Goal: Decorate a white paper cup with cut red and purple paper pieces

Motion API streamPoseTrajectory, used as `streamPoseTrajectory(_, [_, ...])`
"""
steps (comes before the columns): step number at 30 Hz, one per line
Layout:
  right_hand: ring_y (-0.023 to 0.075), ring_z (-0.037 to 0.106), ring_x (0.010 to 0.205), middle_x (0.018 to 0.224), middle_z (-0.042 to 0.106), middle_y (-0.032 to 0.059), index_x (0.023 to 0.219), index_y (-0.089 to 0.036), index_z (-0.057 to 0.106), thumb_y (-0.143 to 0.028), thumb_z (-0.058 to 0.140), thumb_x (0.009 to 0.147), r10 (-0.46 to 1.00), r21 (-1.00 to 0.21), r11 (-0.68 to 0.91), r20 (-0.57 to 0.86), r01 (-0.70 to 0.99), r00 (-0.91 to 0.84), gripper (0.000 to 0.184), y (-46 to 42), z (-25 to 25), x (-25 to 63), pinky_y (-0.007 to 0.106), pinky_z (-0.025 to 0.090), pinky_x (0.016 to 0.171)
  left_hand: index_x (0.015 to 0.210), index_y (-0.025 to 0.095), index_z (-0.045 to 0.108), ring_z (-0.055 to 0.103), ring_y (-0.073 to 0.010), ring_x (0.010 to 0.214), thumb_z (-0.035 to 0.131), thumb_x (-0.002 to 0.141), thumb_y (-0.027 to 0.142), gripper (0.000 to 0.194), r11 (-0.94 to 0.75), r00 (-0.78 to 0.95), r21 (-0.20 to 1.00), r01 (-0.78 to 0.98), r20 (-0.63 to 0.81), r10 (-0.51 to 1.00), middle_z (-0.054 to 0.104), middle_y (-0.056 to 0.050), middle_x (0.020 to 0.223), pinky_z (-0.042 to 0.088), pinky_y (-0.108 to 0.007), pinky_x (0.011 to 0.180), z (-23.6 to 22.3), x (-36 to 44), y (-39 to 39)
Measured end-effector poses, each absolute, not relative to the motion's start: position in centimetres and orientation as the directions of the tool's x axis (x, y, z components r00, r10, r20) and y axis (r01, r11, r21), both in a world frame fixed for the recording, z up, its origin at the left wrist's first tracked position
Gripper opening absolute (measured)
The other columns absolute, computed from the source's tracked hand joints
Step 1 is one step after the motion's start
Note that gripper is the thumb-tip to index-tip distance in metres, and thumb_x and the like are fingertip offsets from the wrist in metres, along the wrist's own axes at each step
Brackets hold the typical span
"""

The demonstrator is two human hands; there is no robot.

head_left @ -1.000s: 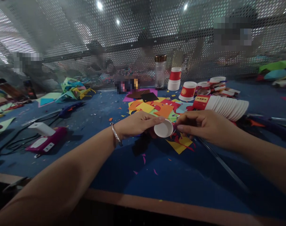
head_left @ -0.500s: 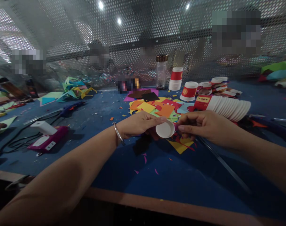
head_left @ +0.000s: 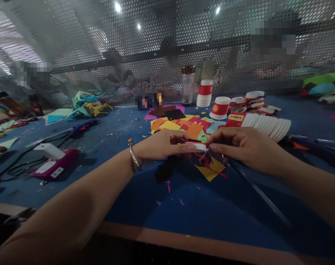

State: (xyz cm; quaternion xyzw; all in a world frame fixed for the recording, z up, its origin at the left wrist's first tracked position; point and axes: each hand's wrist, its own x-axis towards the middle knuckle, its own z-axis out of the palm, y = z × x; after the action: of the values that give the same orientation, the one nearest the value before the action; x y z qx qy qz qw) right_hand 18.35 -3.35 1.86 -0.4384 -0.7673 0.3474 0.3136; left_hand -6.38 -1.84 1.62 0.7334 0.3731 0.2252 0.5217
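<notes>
A white round piece that looks like the cut-off bottom of a paper cup (head_left: 200, 147) is tilted so that mostly its edge shows. My left hand (head_left: 170, 144) pinches it between thumb and fingers, with a dark strip above the thumb. Close against its right edge, the thumb and fingers of my right hand (head_left: 233, 145) are closed on a small pink bit, too small to name surely. Thin scraps hang or lie just below. Beneath and behind the hands are coloured paper pieces (head_left: 167, 125) and a yellow sheet (head_left: 208, 172).
A stack of paper cups (head_left: 263, 125) lies on its side at right, near an upright red-and-white cup (head_left: 220, 108). Behind stand more stacked cups (head_left: 205, 94) and a glass bottle (head_left: 187, 86). A purple power strip (head_left: 55, 165) and glue gun (head_left: 84, 129) are left; a clear stick (head_left: 263, 195) lies right.
The white cup bottom has tipped from showing its round face to nearly edge-on. Both hands stay close together, and the view has shifted slightly.
</notes>
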Motion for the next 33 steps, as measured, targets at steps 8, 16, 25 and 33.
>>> streamPoseTrajectory(8, [0.02,0.066,0.075,0.092,0.076,0.0067,0.093,-0.022,0.075,-0.045,0.08,0.072,0.906,-0.831,0.345,0.173,0.437,-0.387,0.031,-3.2,2.2,18.6,0.034,0.052,0.065,0.12,0.019,0.064,0.067,-0.023,0.116,0.087,0.074,0.024,0.052,-0.364,0.599,0.928,0.08,0.247,0.762,0.065,-0.012,0.135,0.055,-0.039,0.097,0.6,-6.3,-1.5])
streamPoseTrajectory(16, [0.0194,0.067,0.077,0.096,0.074,0.0077,0.105,-0.02,0.07,-0.033,0.078,0.069,0.919,-0.934,0.142,0.002,0.327,-0.395,0.039,-3.7,2.2,18.4,0.032,0.055,0.059,0.126,0.021,0.058,0.061,-0.0231,0.124,0.087,0.078,0.029,0.057,-0.611,0.58,0.772,0.172,0.422,0.696,0.064,-0.011,0.134,0.049,-0.039,0.107,0.4,-6.1,-1.6])
streamPoseTrajectory(25, [0.0165,0.066,0.066,0.074,0.072,0.0025,0.102,-0.018,0.067,-0.043,0.085,0.072,0.929,-0.956,0.055,-0.057,0.288,-0.366,0.043,-3.5,1.5,18.2,0.03,0.055,0.06,0.118,0.02,0.065,0.066,-0.0227,0.113,0.082,0.084,0.03,0.039,-0.75,0.596,0.569,0.337,0.487,0.638,0.07,-0.009,0.122,0.053,-0.037,0.097,0.7,-5.8,-2.0])
streamPoseTrajectory(33, [0.0129,0.061,0.055,0.063,0.067,-0.0016,0.093,-0.018,0.066,-0.042,0.092,0.063,0.95,-0.968,0.027,-0.053,0.249,-0.308,0.046,-3.7,1.9,17.9,0.029,0.052,0.056,0.109,0.022,0.069,0.067,-0.0211,0.11,0.081,0.086,0.03,0.028,-0.83,0.633,0.432,0.351,0.544,0.551,0.075,-0.005,0.113,0.051,-0.04,0.102,0.7,-5.9,-1.9])
